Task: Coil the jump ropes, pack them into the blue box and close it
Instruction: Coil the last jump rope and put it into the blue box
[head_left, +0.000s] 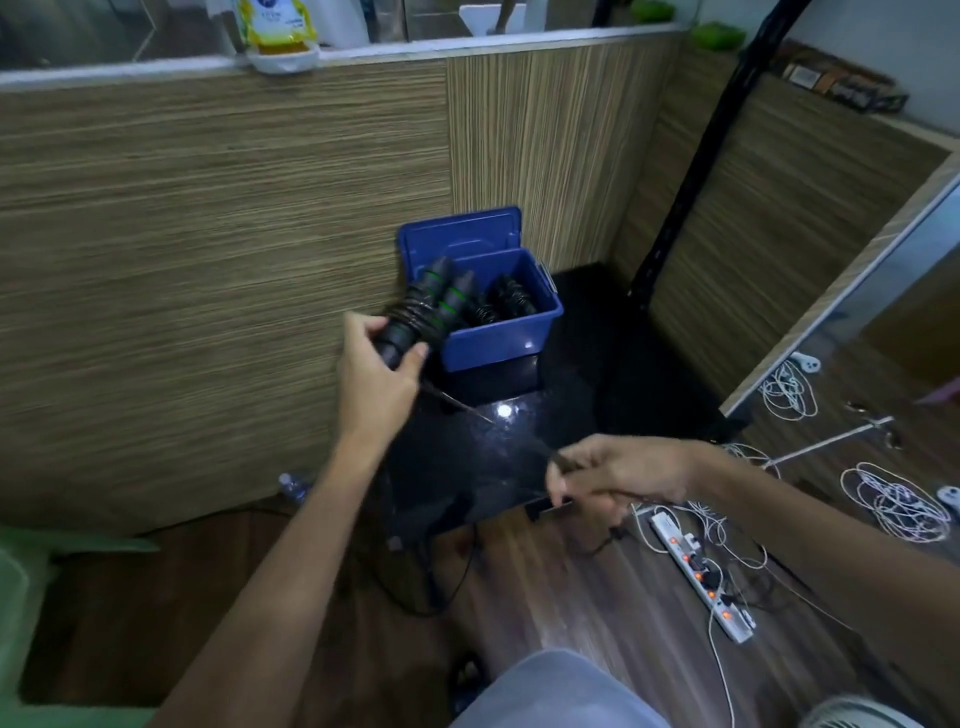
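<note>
The left hand (376, 371) gripped a pair of black jump-rope handles (423, 306) with green rings, cord already wound around their middle. Their long axis ran from the hand up toward one o'clock, and the free tips hung over the near-left rim of the blue box (501, 340). The box sat on the dark desk (582, 395) against the wood-grain panel, lid (462, 231) standing open at its twelve o'clock side, and other coiled black ropes (511, 299) lay inside.

From the left hand, a thin cord (457, 402) ran toward four o'clock to the right hand (615, 478), which pinched it between thumb and curled fingers. That hand hung over the desk's near edge, well apart from the box.

The left hand was plainly nearer the box. The coming move probably depended on the right hand feeding the remaining cord back toward ten o'clock, onto the handles.
</note>
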